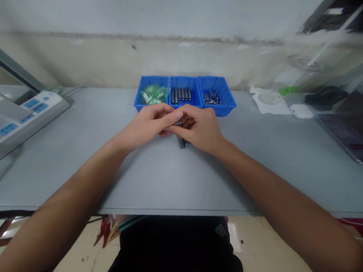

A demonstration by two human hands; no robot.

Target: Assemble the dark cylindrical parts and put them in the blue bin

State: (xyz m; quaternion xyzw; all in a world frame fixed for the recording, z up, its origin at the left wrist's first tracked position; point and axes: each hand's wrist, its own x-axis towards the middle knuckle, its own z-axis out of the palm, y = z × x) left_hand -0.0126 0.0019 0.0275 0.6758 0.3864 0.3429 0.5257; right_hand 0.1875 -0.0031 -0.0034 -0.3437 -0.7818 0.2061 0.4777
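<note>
Left hand: placed near the middle of the desk, in front of the bins; grip closed, thumb and fingers pinching a small metal piece.

Right hand: meeting the left, fingertips touching; grip closed about the same piece, its thumb just below the left thumb. Piece mostly covered by fingers; full shape cannot be told.

Dark tubes: lying on the desk just below the joined hands, partly hidden by the right hand; count cannot be told.

Bins, blue plastic, three, side by side behind the hands:
– Left bin: green bag with white pieces.
– Middle bin: row of dark cylinders, standing side by side.
– Right bin: loose heap of small silver parts.

Power strip: white, blue socket faces; left end of the desk, well apart from the hands.

Right end of the desk: white paper; white rounded object just beside it; dark flat device, near the far right.
</note>
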